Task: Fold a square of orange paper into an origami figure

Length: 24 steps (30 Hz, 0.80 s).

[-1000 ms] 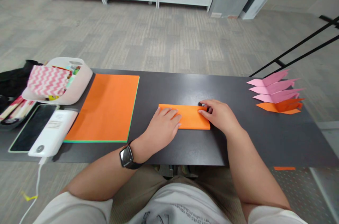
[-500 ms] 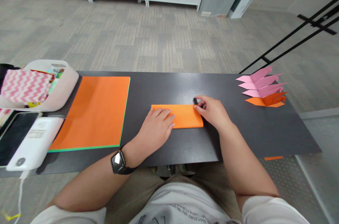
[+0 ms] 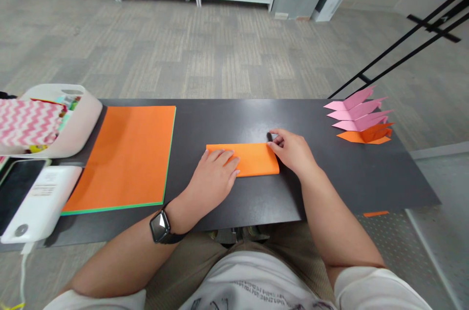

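Note:
A folded orange sheet of paper lies on the dark table as a wide strip, its fold facing me. My left hand rests flat on its left part, fingers stretched out and pressing it down. At the sheet's upper right corner is my right hand, its fingers curled and its thumb touching the paper. Between that thumb and index finger shows the end of a small black object; the rest of it is hidden, so its kind is unclear.
A stack of orange and green paper lies left, beside a white power bank, a phone and a white basket. Pink paper cranes and an orange one stand right. An orange scrap lies beyond the table's near edge.
The view has shifted slightly, so everything sits a little further left. Both hands keep their places on the folded paper.

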{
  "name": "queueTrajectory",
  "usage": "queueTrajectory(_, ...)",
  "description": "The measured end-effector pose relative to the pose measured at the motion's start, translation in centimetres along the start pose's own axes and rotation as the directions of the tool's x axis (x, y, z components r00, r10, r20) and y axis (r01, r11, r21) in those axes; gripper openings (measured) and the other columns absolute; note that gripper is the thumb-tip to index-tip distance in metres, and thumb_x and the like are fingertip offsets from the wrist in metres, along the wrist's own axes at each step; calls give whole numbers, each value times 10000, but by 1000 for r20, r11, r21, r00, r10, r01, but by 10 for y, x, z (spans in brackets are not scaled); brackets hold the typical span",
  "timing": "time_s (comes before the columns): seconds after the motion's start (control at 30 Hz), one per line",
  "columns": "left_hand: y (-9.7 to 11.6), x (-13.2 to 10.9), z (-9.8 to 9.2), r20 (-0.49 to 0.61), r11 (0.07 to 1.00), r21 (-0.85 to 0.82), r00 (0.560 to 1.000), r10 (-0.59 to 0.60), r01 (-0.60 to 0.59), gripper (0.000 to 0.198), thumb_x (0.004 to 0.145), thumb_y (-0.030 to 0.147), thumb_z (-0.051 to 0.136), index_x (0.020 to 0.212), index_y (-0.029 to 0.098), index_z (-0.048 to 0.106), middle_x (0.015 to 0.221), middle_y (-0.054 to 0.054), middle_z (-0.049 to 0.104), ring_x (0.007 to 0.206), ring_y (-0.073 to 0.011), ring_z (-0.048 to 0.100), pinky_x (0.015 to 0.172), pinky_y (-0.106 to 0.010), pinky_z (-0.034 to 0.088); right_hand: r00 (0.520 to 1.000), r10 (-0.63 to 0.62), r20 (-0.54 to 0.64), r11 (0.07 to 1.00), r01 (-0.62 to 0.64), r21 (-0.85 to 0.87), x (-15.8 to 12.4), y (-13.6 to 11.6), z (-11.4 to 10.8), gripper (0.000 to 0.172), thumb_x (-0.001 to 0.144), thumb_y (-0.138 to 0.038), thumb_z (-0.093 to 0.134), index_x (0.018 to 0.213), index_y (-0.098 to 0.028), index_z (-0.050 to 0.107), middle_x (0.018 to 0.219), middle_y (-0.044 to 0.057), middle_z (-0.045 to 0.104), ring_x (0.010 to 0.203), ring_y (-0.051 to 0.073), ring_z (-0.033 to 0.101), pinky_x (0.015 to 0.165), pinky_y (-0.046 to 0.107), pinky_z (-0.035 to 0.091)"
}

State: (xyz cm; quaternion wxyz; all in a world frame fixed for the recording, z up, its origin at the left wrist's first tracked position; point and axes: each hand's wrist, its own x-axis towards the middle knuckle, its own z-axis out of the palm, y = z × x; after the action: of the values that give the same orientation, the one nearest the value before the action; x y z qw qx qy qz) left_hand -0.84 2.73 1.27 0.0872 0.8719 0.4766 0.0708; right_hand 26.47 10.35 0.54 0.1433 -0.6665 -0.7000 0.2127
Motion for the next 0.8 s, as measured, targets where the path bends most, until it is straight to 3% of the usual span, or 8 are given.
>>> queueTrajectory(0.43, 2, 0, 1, -30, 1000, 9, 1000, -10, 10, 321, 1107, 261, 534, 1360, 223, 728, 1434, -113, 712, 1299, -327, 639, 1151, -545, 485, 1000, -13, -27, 1000, 13, -28, 2, 2, 5, 335, 929, -286, 720, 1259, -273, 772, 947, 28, 824, 822, 232, 735, 838, 401, 573)
queueTrajectory(0.53, 3, -1, 1, -36, 1000, 30, 999, -8, 9, 317, 1099, 249, 538, 1339, 236, 745, 1454, -121, 698, 1302, -336, 636, 1143, -560, 488, 994, -42, -99, 999, 38, -39, -3, 2, -2, 376, 937, -262, 699, 1308, -250, 753, 995, 49, 809, 827, 235, 726, 876, 420, 584)
queueTrajectory(0.6, 3, 0, 1, -40, 999, 35, 999, -1, 2, 316, 1091, 241, 547, 1332, 235, 752, 1451, -128, 698, 1293, -339, 636, 1130, -562, 496, 980, -95, -176, 995, 89, -44, -13, 1, -10, 400, 957, -267, 683, 1352, -228, 734, 1094, 81, 788, 870, 244, 731, 898, 432, 592)
queueTrajectory(0.67, 3, 0, 0, -43, 999, 36, 999, 5, -3, 318, 1091, 238, 548, 1331, 230, 755, 1443, -128, 702, 1288, -338, 637, 1125, -552, 502, 957, -208, -201, 978, 200, -55, -26, -1, -17, 400, 987, -306, 676, 1376, -225, 726, 1206, 115, 760, 1047, 282, 733, 944, 438, 596)
queueTrajectory(0.8, 4, 0, -2, -41, 999, 35, 999, 7, -6, 327, 1097, 237, 535, 1339, 213, 753, 1438, -129, 704, 1286, -339, 637, 1131, -548, 502, 918, -390, -67, 917, 381, -120, -50, -2, -20, 329, 1030, -355, 667, 1326, -250, 766, 1321, 122, 756, 1223, 320, 688, 1103, 502, 543)
